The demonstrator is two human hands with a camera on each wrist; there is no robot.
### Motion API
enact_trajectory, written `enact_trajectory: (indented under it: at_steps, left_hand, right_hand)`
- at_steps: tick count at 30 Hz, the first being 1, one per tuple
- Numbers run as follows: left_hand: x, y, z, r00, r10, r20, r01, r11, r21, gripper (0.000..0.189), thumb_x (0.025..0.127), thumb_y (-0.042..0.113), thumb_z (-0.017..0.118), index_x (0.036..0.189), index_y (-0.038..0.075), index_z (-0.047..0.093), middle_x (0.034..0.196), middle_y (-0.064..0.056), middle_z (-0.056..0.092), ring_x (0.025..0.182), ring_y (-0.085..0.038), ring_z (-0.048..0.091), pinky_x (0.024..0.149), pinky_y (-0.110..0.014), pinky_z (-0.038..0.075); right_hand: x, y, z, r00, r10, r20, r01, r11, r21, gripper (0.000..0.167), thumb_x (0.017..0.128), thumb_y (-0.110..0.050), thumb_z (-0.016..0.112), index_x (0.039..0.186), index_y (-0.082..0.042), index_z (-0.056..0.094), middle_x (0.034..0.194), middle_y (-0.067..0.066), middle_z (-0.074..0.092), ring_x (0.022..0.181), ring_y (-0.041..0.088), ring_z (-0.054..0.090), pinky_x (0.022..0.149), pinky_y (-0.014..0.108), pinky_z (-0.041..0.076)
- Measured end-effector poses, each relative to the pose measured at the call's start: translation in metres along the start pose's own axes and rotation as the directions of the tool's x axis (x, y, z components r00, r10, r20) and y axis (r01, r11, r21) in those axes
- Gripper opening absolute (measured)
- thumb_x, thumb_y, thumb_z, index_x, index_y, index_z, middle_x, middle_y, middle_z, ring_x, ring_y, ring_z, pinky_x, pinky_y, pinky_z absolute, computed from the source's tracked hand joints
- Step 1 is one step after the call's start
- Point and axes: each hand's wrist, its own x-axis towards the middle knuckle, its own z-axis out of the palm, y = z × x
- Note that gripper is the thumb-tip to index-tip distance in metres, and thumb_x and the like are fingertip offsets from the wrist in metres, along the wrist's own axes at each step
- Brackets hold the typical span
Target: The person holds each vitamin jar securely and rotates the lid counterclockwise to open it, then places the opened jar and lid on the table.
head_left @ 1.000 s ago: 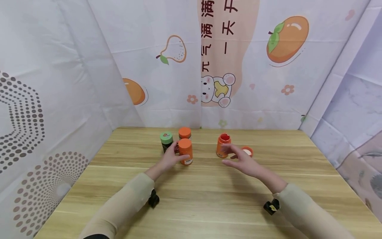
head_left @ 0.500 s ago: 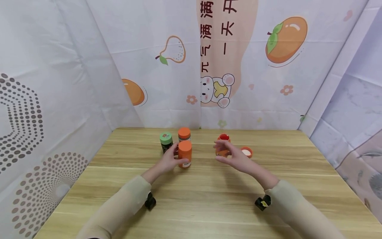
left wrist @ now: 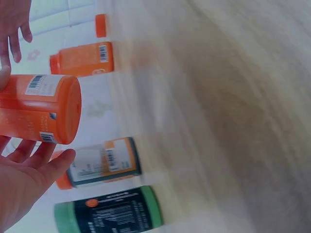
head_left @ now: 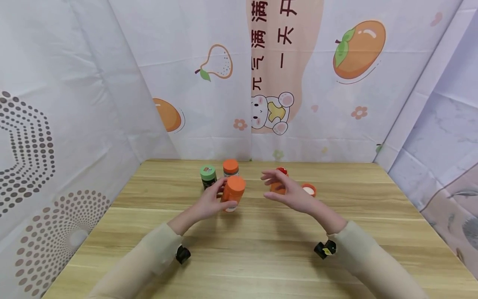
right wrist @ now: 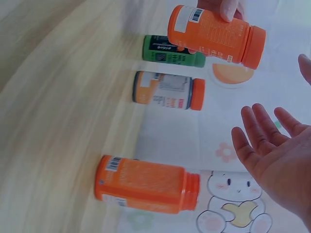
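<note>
My left hand (head_left: 207, 204) grips an orange bottle (head_left: 234, 190) with an orange screw lid, fingers and thumb around its body. The bottle is lifted off the table and its top tilts to the right. My right hand (head_left: 295, 198) hovers to the right of it with fingers spread, holding nothing. Partly hidden behind that hand in the head view, an uncapped orange bottle (right wrist: 141, 184) stands upright. Its loose orange lid (head_left: 309, 189) lies to the right, white inside facing up.
Behind the held bottle stands an orange-lidded bottle (head_left: 230, 167) with a dark base. Beside it on the left is a dark bottle with a green lid (head_left: 208, 173). A printed curtain (head_left: 209, 112) hangs behind the wooden table (head_left: 254, 257).
My left hand has raised the orange bottle slightly toward me and tipped it to the right. My right hand has moved left, now covering more of the uncapped bottle.
</note>
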Motion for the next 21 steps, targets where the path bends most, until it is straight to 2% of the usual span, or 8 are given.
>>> enact_trajectory:
  at_steps: [3,8,15,21]
  left_hand:
    - [-0.002,0.008,-0.002,0.999,0.046,-0.001,-0.046,0.998,0.038,0.062,0.086,0.020,0.077,0.138,0.009,0.044,0.121,-0.007,0.058,0.109,-0.023,0.057,0.093,-0.047,0.045]
    - [-0.004,0.022,-0.007,0.996,0.086,0.016,-0.087,0.994,0.071,0.061,0.086,0.022,0.076,0.138,0.012,0.045,0.117,-0.002,0.058,0.103,-0.018,0.058,0.087,-0.042,0.048]
    - [-0.008,0.037,-0.013,0.995,0.076,0.069,-0.082,0.992,0.097,0.063,0.084,0.027,0.078,0.138,0.017,0.047,0.118,0.003,0.059,0.100,-0.014,0.058,0.085,-0.039,0.048]
    - [-0.013,0.043,-0.016,0.992,0.069,0.107,-0.082,0.988,0.127,0.063,0.082,0.031,0.080,0.137,0.019,0.052,0.113,0.004,0.060,0.095,-0.014,0.057,0.080,-0.037,0.049]
  right_hand:
    - [0.000,-0.007,0.000,1.000,-0.020,0.011,0.020,1.000,-0.008,0.059,0.090,-0.014,0.070,0.142,-0.010,0.042,0.133,0.009,0.051,0.121,0.027,0.050,0.099,0.055,0.039]
    - [0.002,-0.020,0.000,0.999,-0.034,0.020,0.035,0.998,-0.050,0.060,0.090,-0.017,0.072,0.142,-0.013,0.043,0.135,0.009,0.051,0.120,0.023,0.052,0.098,0.049,0.042]
    - [0.006,-0.035,0.003,0.997,-0.069,0.045,0.072,0.993,-0.091,0.062,0.088,-0.019,0.073,0.142,-0.015,0.043,0.137,0.005,0.051,0.119,0.019,0.052,0.098,0.045,0.041]
    - [0.007,-0.042,0.009,0.995,-0.064,0.076,0.070,0.995,-0.076,0.061,0.088,-0.020,0.074,0.141,-0.016,0.044,0.135,-0.001,0.051,0.118,0.019,0.053,0.095,0.046,0.043]
